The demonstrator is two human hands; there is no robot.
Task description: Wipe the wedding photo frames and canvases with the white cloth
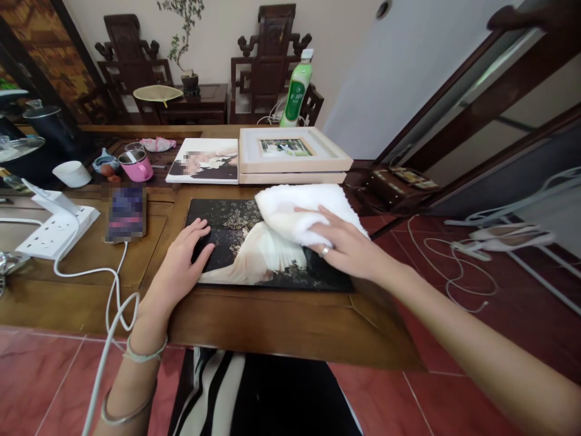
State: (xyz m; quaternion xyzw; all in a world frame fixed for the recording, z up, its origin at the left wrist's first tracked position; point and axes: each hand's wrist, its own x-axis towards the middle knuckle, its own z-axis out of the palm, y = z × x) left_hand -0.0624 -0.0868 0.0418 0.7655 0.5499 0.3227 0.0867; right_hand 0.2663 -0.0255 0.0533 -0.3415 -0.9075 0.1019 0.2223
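A dark photo panel (227, 224) lies flat near the table's front edge, showing a pale, flowing dress against black. At its left edge rests my left hand (184, 257), fingers spread, the fingertips and thumb over the panel's surface. My right hand (342, 245) holds a folded, fluffy white towel (313, 203) against the panel's upper right part. The towel covers that corner of the picture, and some of my right fingers sink into its folds.
Behind the panel are a white-edged photo print (204, 160), stacked pale frames (295, 166) and a green bottle (297, 91). To the left are a phone (126, 212) on a white cable, a power strip (59, 230), a pink mug (136, 165) and a white cup (72, 174).
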